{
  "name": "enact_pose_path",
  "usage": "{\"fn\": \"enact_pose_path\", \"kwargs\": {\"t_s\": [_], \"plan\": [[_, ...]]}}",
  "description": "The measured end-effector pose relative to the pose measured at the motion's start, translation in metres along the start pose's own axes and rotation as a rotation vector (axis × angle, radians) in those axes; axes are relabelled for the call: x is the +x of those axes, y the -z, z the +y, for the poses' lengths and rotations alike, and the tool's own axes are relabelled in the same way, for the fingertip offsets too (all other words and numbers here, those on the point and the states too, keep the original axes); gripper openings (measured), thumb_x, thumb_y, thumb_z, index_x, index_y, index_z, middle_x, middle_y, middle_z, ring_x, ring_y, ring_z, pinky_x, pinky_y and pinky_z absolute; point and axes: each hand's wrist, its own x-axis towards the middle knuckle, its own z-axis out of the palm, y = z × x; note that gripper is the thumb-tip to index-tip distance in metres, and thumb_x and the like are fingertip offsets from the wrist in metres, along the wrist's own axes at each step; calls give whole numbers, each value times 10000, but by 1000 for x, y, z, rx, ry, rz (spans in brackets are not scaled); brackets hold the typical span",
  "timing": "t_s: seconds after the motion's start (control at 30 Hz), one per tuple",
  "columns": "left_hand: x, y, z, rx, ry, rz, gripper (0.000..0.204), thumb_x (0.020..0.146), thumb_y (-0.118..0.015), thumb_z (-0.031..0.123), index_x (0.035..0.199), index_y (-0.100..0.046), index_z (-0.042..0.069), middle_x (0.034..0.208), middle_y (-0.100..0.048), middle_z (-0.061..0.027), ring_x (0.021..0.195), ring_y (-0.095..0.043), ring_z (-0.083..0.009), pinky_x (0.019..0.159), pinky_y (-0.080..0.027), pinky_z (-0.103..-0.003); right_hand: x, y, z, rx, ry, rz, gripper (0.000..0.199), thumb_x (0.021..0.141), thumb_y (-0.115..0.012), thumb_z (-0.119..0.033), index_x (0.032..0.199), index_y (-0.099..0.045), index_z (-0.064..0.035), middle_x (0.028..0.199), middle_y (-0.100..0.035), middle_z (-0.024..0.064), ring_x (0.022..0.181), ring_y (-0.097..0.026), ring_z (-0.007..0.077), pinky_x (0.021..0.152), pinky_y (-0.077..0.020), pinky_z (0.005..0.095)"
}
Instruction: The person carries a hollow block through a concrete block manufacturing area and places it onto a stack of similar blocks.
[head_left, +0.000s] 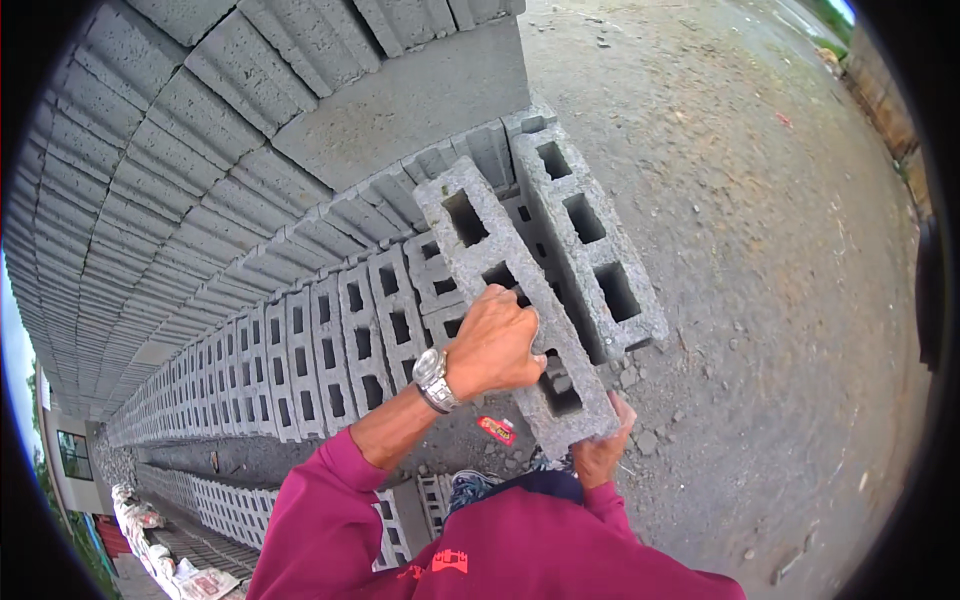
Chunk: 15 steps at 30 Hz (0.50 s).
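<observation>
A grey hollow concrete block (535, 290) hangs tilted in front of me, its rectangular holes facing up. My left hand (495, 342), with a metal watch on the wrist, is closed over the web between two of its holes, the fingertips hidden inside. My right hand (604, 440) grips the block's near end, its fingers partly hidden beneath. Right beside it stands another hollow block (590, 235) at the end of the low row. To the left, a long row of similar blocks (350, 330) stands on edge; the held block's far end overlaps this row.
A tall stacked wall of blocks (200, 150) rises along the left. Another low row (225, 510) runs behind my left arm. Packed dirt ground (760, 300) spreads to the right, with rubble (650, 440) near the blocks. A red wrapper (496, 430) lies near my feet.
</observation>
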Motion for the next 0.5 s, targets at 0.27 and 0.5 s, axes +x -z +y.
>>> {"fn": "enact_pose_path", "kwargs": {"t_s": [0.27, 0.5], "plan": [[69, -11, -37, 48, -114, -163, 390, 596, -748, 320, 610, -602, -41, 611, -585, -215, 724, -587, -359, 832, -445, -424, 34, -34, -9, 45, -197, 47, 809, 570, -832, -126, 1266, -464, 62, 1145, -497, 195, 1094, -488, 368, 981, -382, 460], [99, -22, -66, -45, -146, -109, 405, 592, -748, 330, 616, -597, -44, 665, -573, -242, 757, -572, -377, 840, -447, -431, 25, -60, 29, -4, -327, -11, 976, 532, -866, -85, 1330, -337, 103, 1292, -458, 222, 1211, -457, 355, 1087, -347, 420]]}}
